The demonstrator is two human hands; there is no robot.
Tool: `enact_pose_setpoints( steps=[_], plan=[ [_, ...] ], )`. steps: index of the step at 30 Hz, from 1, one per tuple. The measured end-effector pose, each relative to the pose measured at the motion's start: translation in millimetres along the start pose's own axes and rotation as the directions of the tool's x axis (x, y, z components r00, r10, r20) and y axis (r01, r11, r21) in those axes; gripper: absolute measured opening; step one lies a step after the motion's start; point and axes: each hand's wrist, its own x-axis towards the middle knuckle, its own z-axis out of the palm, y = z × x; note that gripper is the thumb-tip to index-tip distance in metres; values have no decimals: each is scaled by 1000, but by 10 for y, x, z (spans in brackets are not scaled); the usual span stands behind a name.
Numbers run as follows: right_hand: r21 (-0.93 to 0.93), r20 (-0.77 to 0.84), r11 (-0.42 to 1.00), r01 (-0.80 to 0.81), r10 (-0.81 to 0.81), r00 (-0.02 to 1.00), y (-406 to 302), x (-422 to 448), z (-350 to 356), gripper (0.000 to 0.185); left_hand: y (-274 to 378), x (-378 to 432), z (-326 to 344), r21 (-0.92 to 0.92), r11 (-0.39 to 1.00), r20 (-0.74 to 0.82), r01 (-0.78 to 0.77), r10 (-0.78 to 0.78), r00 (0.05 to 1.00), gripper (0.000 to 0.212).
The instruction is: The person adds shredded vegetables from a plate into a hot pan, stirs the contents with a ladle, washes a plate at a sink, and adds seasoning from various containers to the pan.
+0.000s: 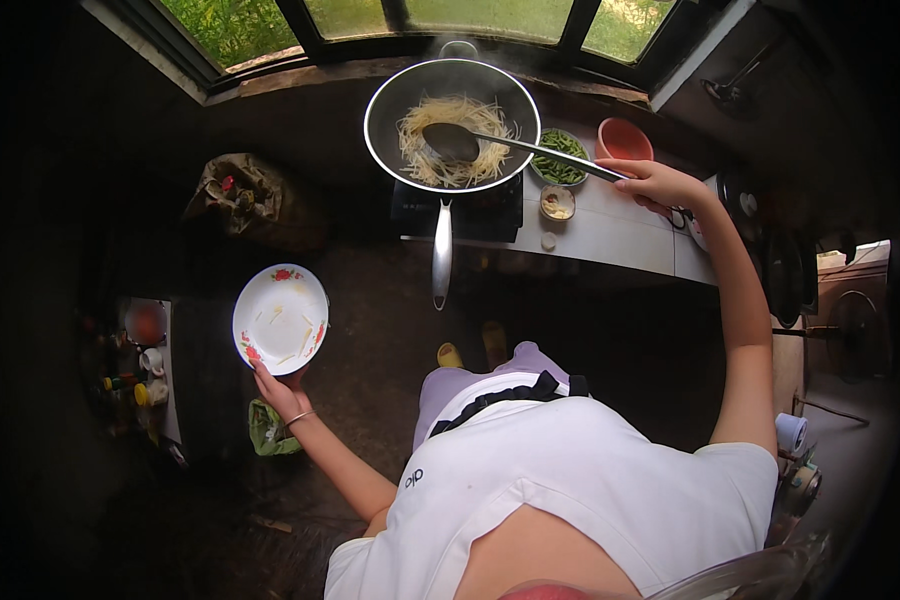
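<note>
My left hand [281, 390] grips the rim of a white floral plate [276, 337], with a few pale shreds stuck on it. Stretched out to the right, my right hand [656, 185] holds the handle of a metal ladle or spatula [559, 155]. Its dark head rests on pale shredded food [487, 124] in a wok [373, 142]. The wok stands on a black cooktop [502, 217], its metal handle towards me, and light steam rises. Beside it are a bowl of cut green beans [559, 166] and a small bowl with chopped pieces [557, 203].
A red plastic bowl [625, 139] stands at the back of the white tiled counter [622, 240]. Windows [487, 19] lie behind the wok. An open sack [240, 187] is at the left, and a side table [171, 375] holds jars and a cup. A green bag [270, 435] sits below my left hand.
</note>
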Motion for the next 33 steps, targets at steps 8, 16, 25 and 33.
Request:
enact_pose_setpoints(
  steps=[8,16,25,33],
  plan=[
    [28,-288,992,122,-109,951,311,628,128,52,-48,51,-82,3,1000,17,-16,16,1000,55],
    [-630,-378,774,-58,-241,894,68,741,374,55,-128,55,-137,38,999,1,10,-10,1000,56],
    [-762,-222,647,-30,-218,950,-357,-812,-279,45,-85,-23,-211,24,1000,6,11,-12,1000,56],
    [-703,-172,710,32,-214,961,-385,-189,-235,46,-107,3,-153,7,1000,40,11,-12,999,56]
  ],
)
